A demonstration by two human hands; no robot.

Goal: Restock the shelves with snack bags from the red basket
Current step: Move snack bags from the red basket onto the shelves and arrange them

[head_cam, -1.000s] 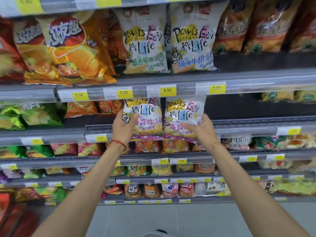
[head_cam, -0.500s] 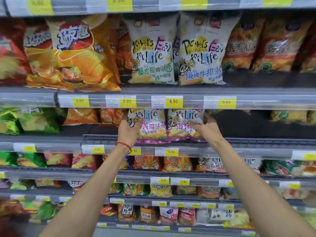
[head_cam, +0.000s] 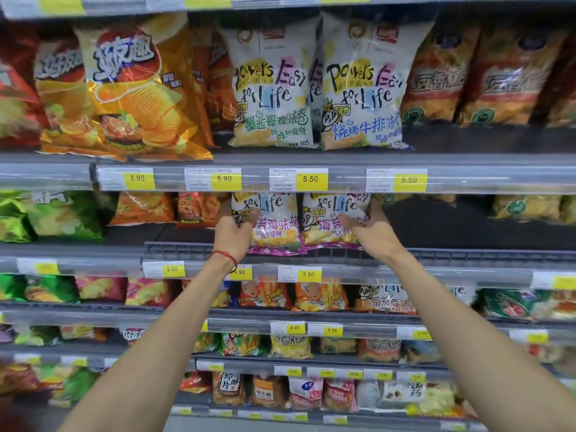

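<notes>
Two white snack bags with purple bottom edges stand side by side on the second shelf, their tops tucked under the shelf above. My left hand grips the left bag along its left edge, thumb on the front. My right hand holds the right bag at its right edge, fingers curled around it. A red string circles my left wrist. The red basket is out of view.
The shelf above carries matching white bags, orange chip bags and brown-orange bags. To the right of my right hand the second shelf is dark and bare up to some yellow bags. Lower shelves hold several small snack bags.
Both hands have pushed the two bags deeper onto the second shelf, so their tops now sit under the shelf above. The camera has moved closer and tilted up.
</notes>
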